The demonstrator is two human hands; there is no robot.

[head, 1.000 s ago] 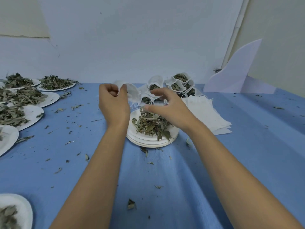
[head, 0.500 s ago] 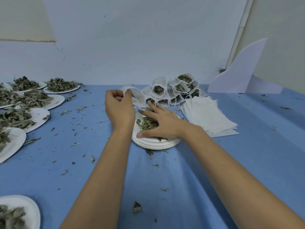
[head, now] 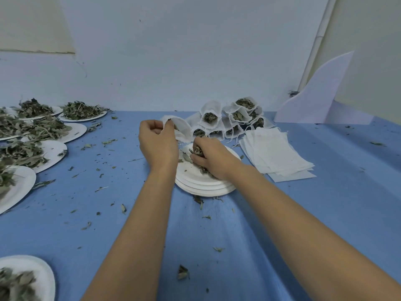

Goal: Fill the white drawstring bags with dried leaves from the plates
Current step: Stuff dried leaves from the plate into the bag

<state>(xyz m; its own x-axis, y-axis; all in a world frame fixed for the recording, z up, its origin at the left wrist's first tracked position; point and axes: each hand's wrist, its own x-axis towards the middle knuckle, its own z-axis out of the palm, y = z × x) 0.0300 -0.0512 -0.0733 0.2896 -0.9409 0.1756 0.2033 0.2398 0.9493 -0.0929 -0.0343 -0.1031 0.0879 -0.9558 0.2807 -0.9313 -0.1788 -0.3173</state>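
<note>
My left hand (head: 156, 142) pinches the rim of a white drawstring bag (head: 181, 129), holding it up just behind a stack of white plates (head: 201, 181) at the middle of the blue table. My right hand (head: 211, 158) rests on the top plate with its fingers curled round a clump of dried leaves (head: 197, 149), close under the bag's mouth. A few leaves lie loose on the plate beside it. Behind stand several filled bags (head: 232, 118) with leaves showing at their open tops.
A pile of flat empty bags (head: 275, 153) lies right of the plates. Several plates heaped with dried leaves (head: 34, 135) line the left side, one more (head: 23, 279) at the near left. Leaf scraps litter the cloth. A white board (head: 319, 94) leans at the back right.
My right hand dropped flat onto the leaf pile, then closed round a clump and lifted it toward the bag. The left hand kept holding the bag up.
</note>
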